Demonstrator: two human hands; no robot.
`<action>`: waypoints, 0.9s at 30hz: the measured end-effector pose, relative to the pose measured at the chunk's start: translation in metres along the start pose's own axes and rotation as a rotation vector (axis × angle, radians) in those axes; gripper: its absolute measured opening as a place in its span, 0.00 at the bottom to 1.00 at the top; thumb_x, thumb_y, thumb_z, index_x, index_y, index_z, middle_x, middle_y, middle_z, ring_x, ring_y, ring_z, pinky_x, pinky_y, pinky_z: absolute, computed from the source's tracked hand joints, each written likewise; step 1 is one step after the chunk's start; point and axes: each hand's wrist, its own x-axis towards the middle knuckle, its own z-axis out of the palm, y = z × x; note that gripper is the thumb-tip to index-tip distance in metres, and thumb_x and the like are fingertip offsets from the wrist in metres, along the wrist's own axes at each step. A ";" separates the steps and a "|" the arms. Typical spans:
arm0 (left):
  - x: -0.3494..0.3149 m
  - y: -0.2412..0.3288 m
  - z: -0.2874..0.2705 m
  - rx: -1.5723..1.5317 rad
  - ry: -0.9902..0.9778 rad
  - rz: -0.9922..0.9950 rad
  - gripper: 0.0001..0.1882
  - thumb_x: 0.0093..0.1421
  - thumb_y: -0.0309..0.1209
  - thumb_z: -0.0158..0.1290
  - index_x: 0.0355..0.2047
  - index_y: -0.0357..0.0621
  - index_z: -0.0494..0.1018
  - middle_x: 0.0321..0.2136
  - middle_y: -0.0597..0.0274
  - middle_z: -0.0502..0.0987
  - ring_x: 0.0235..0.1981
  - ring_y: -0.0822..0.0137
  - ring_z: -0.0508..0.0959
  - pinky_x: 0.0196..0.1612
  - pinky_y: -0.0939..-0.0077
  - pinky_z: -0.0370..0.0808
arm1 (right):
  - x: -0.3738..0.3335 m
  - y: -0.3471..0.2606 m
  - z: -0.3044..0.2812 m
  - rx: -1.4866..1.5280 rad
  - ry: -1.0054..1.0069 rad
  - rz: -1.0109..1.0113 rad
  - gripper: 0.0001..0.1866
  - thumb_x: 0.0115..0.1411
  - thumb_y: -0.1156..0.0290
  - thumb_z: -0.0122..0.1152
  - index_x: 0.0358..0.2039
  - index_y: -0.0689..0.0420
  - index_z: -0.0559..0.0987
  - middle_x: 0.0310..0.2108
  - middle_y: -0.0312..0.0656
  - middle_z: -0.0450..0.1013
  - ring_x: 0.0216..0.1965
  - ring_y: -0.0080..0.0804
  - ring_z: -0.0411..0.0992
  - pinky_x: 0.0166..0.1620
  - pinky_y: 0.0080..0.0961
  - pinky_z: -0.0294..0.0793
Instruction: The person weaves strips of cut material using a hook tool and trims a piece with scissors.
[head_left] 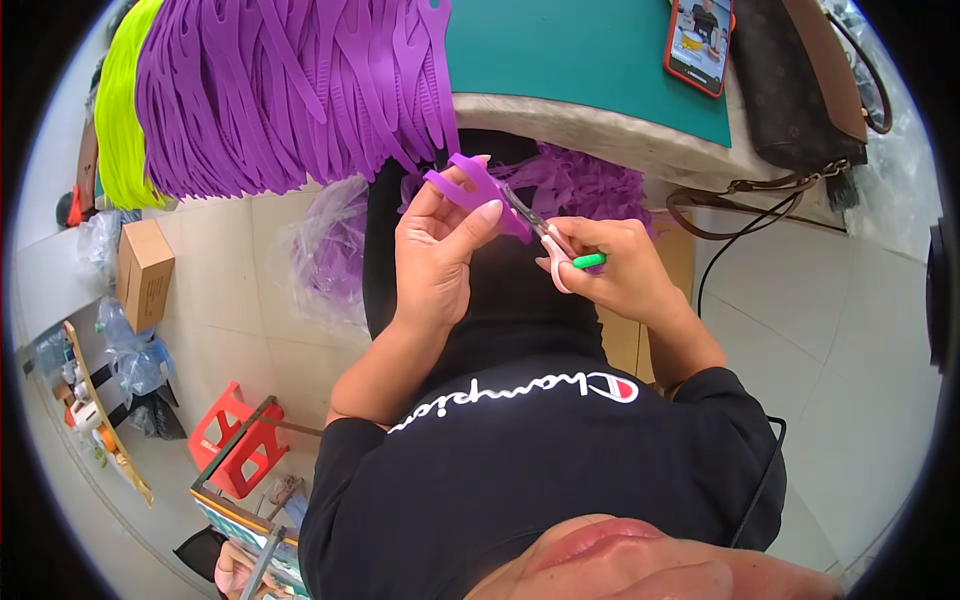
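Observation:
My left hand [436, 247] pinches a purple rubber strap [468, 186] with a split, looped end between thumb and fingers. In my right hand [622, 268] are small scissors [556, 258] with pale pink handles. Their blades lie against the strap's right edge; whether they bite into it I cannot tell. A small bright green piece [588, 260] shows at the right hand's fingers, by the handles. Just beyond my hands, a dense row of similar purple straps [290, 90] hangs over the table edge. Purple scraps [585, 185] lie heaped beneath the table edge.
A green mat [570, 60] covers the table, with a phone [698, 45] in a red case and a brown bag [800, 80] on the right. Yellow-green straps [122, 110] hang far left. Left on the floor are a clear bag [325, 255], a cardboard box [145, 272] and a red stool [238, 440].

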 end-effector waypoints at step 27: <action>-0.015 0.010 0.002 0.143 -0.140 0.066 0.34 0.55 0.18 0.59 0.61 0.37 0.61 0.56 0.58 0.67 0.50 0.71 0.72 0.54 0.71 0.72 | 0.004 -0.005 -0.011 0.248 -0.216 0.110 0.12 0.48 0.76 0.65 0.35 0.64 0.80 0.17 0.33 0.72 0.22 0.11 0.68 0.29 0.14 0.69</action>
